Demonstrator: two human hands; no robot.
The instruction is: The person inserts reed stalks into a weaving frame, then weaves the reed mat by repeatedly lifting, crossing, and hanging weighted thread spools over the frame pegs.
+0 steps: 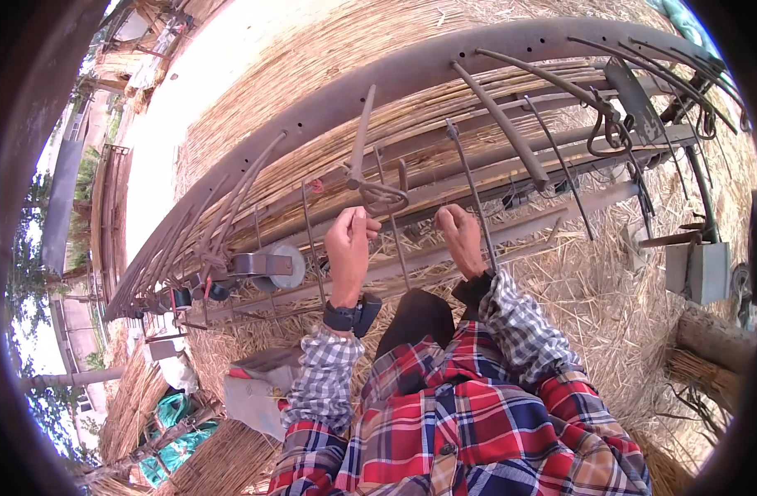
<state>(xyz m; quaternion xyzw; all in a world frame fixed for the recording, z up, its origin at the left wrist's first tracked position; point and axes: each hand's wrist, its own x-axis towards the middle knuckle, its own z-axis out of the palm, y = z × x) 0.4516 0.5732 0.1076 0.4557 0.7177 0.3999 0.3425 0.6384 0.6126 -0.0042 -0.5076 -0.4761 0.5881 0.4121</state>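
My left hand (348, 248) is raised just below a short metal rod with a looped wire (382, 195). Its fingers are pinched together; what they hold, if anything, is too small to tell. To its right my right hand (461, 237) has thumb and fingers closed near a thin upright rod (469, 186), and anything between them cannot be made out. A gap separates the two hands. In front of them runs a long metal beam (329, 102) with holes and several rods, with reed stalks (262, 99) laid behind it.
A metal roll holder (267, 266) hangs at the left of the frame. Metal hooks (611, 132) hang at the upper right, above a grey metal box (699, 271). Loose straw (593, 306) covers the ground. Logs (713, 339) lie at the far right, and teal cloth (176, 455) lies lower left.
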